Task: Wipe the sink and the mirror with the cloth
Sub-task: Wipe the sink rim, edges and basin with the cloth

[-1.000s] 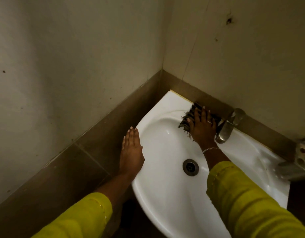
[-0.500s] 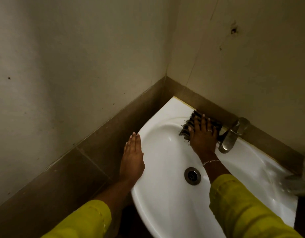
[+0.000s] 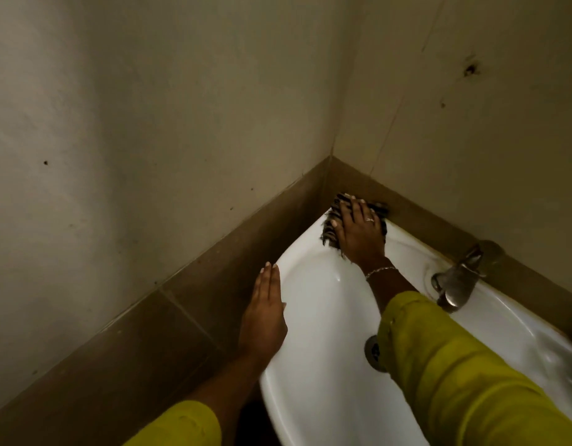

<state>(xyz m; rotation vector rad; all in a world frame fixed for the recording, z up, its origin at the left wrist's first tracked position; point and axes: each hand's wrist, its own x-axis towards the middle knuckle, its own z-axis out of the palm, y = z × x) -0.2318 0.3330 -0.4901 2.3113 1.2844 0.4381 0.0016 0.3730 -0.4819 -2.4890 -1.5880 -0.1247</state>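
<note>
Head view: right hand (image 3: 358, 233), fingers spread, presses striped cloth (image 3: 331, 225) flat onto sink (image 3: 313, 317) rim at 12 o'clock corner. Left hand (image 3: 263, 317) flat, fingers together, on rim at 9 o'clock.

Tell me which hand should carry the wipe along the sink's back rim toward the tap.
Right. The right hand already presses the cloth flat in the sink's back corner; the left hand is empty, bracing the near rim.

Dark striped cloth (image 3: 330, 227) flat on white sink (image 3: 313, 365) back corner, perhaps frayed.
</note>
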